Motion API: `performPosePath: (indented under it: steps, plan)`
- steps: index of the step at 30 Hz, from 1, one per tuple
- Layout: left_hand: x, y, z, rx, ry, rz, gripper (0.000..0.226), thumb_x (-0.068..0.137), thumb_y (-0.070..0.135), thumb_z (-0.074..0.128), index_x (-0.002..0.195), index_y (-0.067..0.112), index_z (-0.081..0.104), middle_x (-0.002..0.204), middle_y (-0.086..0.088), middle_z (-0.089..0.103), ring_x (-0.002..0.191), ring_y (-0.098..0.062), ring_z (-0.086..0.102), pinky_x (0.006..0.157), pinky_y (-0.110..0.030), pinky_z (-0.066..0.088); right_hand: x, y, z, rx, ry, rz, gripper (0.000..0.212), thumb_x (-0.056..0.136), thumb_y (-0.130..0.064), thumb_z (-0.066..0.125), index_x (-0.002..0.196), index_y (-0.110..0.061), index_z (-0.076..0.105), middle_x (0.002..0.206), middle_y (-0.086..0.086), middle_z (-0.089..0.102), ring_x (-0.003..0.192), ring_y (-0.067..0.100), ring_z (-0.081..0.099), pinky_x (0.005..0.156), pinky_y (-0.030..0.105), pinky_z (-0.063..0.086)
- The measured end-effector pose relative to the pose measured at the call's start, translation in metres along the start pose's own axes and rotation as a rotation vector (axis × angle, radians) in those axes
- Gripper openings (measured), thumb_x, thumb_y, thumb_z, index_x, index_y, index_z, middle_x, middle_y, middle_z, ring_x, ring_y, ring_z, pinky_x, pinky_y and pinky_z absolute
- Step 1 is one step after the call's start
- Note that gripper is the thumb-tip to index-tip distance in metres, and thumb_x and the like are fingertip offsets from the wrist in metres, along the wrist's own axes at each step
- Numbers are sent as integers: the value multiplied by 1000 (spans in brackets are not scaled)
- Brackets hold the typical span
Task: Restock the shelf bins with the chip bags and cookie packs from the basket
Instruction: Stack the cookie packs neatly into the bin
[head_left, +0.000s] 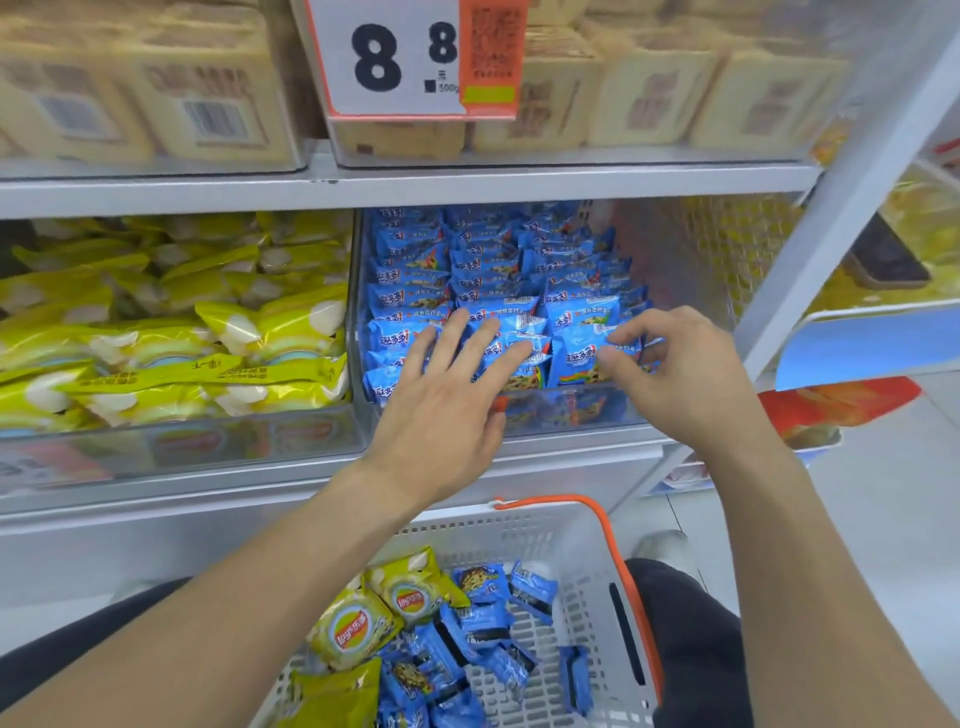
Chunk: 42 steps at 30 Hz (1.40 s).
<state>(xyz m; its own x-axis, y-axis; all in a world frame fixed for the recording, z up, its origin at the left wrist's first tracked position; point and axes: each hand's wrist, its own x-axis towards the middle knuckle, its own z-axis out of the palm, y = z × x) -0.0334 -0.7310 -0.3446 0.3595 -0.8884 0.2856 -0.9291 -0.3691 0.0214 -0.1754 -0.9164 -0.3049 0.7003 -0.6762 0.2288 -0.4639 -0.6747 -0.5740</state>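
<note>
Left hand (447, 410) flat, fingers spread, pressing on front rows of blue cookie packs (498, 270) in clear right bin (566, 415). Right hand (670, 364) just beside it, thumb and fingertips pinching front-right blue pack (576, 348). Yellow chip bags (171, 322) fill bin left of left hand. Below both wrists: white basket (582, 582), orange handle, more chip bags (358, 629) and loose cookie packs (483, 623) inside.

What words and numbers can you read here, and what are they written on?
"8 8" in big black digits: white price sign on the top shelf.
"300g", small and faint: same sign, under the digits.
"Lay's": yellow chip bags in the basket.
Orange tag: print too blurred to read.
Blue cookie packs in the bin: white Chinese lettering, too blurred to read surely.
Barcode label on the beige packs: unreadable.
</note>
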Motion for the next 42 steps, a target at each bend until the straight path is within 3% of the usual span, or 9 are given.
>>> performPosePath:
  steps: [11,16,21,25,27,29,34,37,42]
  plan:
    - [0,1,2,44,0,1,66,83,34,58,147,28,39,152,-7,40,144,-37,28,115,-55,26,5,-1,6,21,7,125,19,76,-38,83,86,-25,74,92,9,62,66,15,57,68,27,39]
    - [0,2,1,49,-16,-3,66,83,33,58,146,28,39,152,-7,40,145,-37,27,115,-55,25,3,-4,2,-11,-89,49,15,77,-43,80,86,-34,72,100,2,60,83,20,63,74,31,44]
    - [1,1,-3,-38,-52,-16,67,81,34,55,146,28,40,153,-8,39,146,-37,23,117,-55,22,-5,5,-3,16,-145,8,20,88,-35,71,107,-30,72,112,1,58,98,19,64,89,35,50]
    - [-5,9,-9,-180,158,-31,54,83,22,57,136,12,53,142,-16,47,142,-39,30,115,-55,26,-19,-2,3,79,171,-86,29,88,-19,70,117,-16,70,120,6,58,107,14,58,96,22,43]
    - [-19,18,-7,-287,370,20,36,83,11,62,118,4,62,125,-15,58,127,-36,47,105,-49,37,-27,-17,3,199,434,-149,17,88,-11,65,104,-12,71,105,5,61,87,7,60,80,24,49]
    - [-42,28,2,-415,412,37,23,84,7,62,106,4,64,110,-10,61,107,-30,57,91,-43,43,-39,-32,10,314,537,-217,8,87,-6,63,93,-9,67,92,6,60,70,3,57,66,20,46]
    - [-120,20,62,-517,-76,-182,32,93,40,46,106,15,61,101,1,61,92,-19,57,81,-32,44,-82,-47,78,492,100,-260,18,79,-2,60,79,-17,51,72,5,59,58,13,53,56,28,44]
    - [-172,4,99,-459,-454,-300,40,92,45,45,113,16,62,107,-4,60,106,-26,57,91,-40,46,-114,-27,135,451,-232,-92,25,78,-7,63,73,-25,46,66,-1,57,56,10,52,56,29,44]
    - [-232,0,130,-255,-935,-382,51,90,41,60,136,23,47,134,-4,45,132,-28,39,107,-43,31,-175,39,222,126,-641,171,15,82,-11,68,80,-15,54,78,4,63,73,24,61,69,36,51]
